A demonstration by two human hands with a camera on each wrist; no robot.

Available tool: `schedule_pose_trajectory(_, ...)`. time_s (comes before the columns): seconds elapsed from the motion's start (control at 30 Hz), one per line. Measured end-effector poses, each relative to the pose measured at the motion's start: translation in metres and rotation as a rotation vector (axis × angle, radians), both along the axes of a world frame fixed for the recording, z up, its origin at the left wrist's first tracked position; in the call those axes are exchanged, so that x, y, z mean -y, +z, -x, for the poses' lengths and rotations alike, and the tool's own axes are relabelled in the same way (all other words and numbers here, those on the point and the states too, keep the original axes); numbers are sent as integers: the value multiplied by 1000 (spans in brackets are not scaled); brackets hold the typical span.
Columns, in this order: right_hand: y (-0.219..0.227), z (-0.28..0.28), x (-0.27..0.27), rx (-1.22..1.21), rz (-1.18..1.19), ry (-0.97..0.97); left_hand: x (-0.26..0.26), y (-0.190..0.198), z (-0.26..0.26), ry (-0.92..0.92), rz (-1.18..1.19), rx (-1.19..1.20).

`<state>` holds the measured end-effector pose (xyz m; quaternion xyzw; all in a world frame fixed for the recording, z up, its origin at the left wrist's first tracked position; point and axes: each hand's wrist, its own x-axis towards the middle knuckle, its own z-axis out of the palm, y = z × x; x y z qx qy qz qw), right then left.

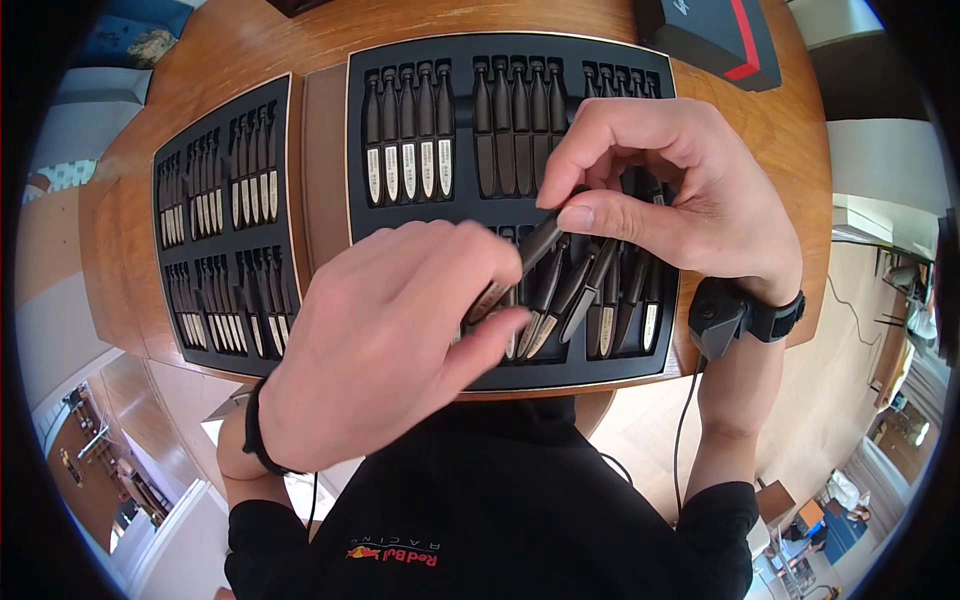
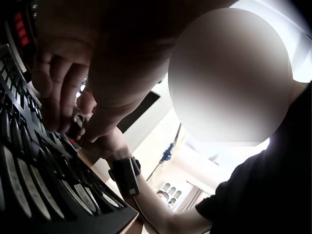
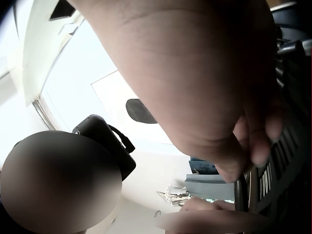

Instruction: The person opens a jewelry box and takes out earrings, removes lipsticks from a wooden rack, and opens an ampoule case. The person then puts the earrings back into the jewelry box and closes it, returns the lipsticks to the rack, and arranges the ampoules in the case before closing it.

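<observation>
Held between both hands over the open case is a slim, dark, bottle-shaped piece [image 1: 541, 243]. My right hand [image 1: 680, 190] pinches its upper end between thumb and index finger. The left hand [image 1: 390, 320], slightly blurred, grips the lower, pale-labelled end with thumb and fingers. Beneath them the foam-lined case [image 1: 405, 222] carries rows of similar dark pieces [image 1: 515, 125]. Several pieces in the lower right section lie tilted [image 1: 570, 293] across one another. In the left wrist view, the left hand's fingers [image 2: 63, 92] come down close over the case; the right hand partly hides behind them.
The case's other half [image 1: 225, 235] lies to the left, filled with more labelled pieces. A black box with a red stripe [image 1: 710, 40] stands at the back right of the wooden table [image 1: 240, 50]. A cable [image 1: 684, 440] hangs from the right wrist camera.
</observation>
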<state>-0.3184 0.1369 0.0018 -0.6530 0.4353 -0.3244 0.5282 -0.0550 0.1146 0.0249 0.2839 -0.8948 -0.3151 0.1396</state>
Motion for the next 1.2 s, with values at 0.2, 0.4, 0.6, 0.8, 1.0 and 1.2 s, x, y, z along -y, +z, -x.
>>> schedule_pose_trajectory(0.2,-7,-5,2,40,91,-144,14,4,8,144,-293,-75)
schedule_pose_trajectory(0.4,-3,-5,2,-92,121,-281,24,15,-4,166,-458,-165)
schedule_pose_trajectory(0.6,-6,-4,6,-194,249,-372,19,11,-15,185,-456,-357)
schedule_pose_trajectory(0.8,-12,-3,9,-225,291,-456,21,7,-21,85,-387,-371)
schedule_pose_trajectory(1.0,-14,2,10,-262,277,-565,25,6,-19,61,-404,-415)
schedule_pose_trajectory(1.2,-14,0,8,-258,216,-581,28,5,-17,20,-323,-438)
